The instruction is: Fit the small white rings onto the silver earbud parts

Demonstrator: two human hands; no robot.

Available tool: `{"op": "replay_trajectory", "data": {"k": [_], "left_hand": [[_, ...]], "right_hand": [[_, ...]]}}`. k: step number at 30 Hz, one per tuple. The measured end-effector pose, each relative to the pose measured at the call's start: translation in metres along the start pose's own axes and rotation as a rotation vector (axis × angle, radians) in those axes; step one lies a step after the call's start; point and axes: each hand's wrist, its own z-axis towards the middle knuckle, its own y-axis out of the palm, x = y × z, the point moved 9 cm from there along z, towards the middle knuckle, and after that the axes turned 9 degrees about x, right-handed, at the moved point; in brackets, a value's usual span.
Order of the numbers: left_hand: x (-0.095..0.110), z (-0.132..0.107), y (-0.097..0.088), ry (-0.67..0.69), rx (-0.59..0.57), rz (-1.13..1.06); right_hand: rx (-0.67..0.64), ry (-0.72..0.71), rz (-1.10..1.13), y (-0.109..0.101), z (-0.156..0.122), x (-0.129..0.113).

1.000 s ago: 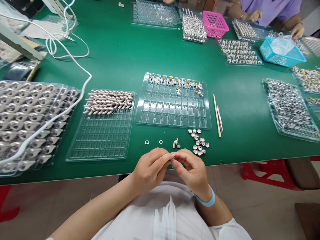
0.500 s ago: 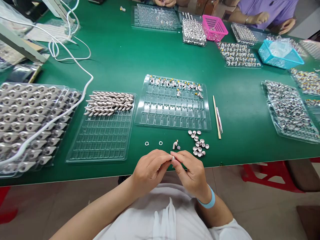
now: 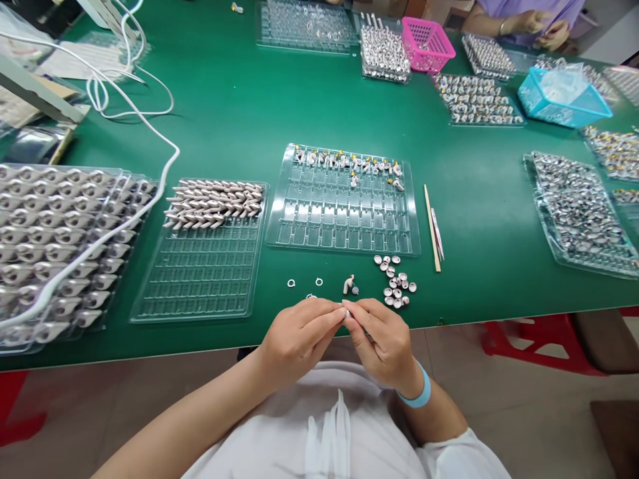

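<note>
My left hand (image 3: 303, 334) and my right hand (image 3: 380, 340) meet at the table's front edge, fingertips pinched together on one small whitish part (image 3: 346, 313). Most of that part is hidden by the fingers, so its kind does not show. Just beyond the fingertips lies a small curved piece with an attached round disc (image 3: 349, 285). Right of it is a loose group of small round cups (image 3: 397, 291). White rings (image 3: 319, 282) lie to the left, one partly behind my left hand. Farther back, a clear compartment tray (image 3: 344, 226) holds small assembled parts along its top rows.
Left stand a tray of slanted metallic pieces (image 3: 214, 203) and stacked trays of larger grey parts (image 3: 54, 233), crossed by a white cable (image 3: 170, 163). A wooden stick (image 3: 431, 229) and tweezers (image 3: 437, 234) lie right. Pink (image 3: 428, 43) and blue baskets (image 3: 563, 100), filled trays and a co-worker's hands (image 3: 542, 30) are beyond.
The view has shifted slightly. Both hands stay pinched together at the same place, with small finger movements. Another ring now shows beside my left hand.
</note>
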Motion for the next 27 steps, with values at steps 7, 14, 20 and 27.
{"op": "replay_trajectory", "data": {"k": [7, 14, 20, 27], "left_hand": [[-0.001, -0.006, 0.003, 0.032, -0.010, 0.058], [-0.006, -0.011, 0.008, -0.007, -0.053, -0.005], [-0.008, -0.010, 0.007, -0.020, -0.047, -0.013], [-0.002, -0.012, 0.007, 0.036, -0.018, 0.044]], "right_hand": [[-0.022, -0.089, -0.129, 0.004, -0.003, -0.007], [-0.020, -0.075, -0.084, 0.003, 0.000, -0.006], [-0.010, -0.045, -0.057, 0.002, 0.001, -0.002], [-0.083, -0.035, -0.035, 0.004, -0.001, -0.004]]}}
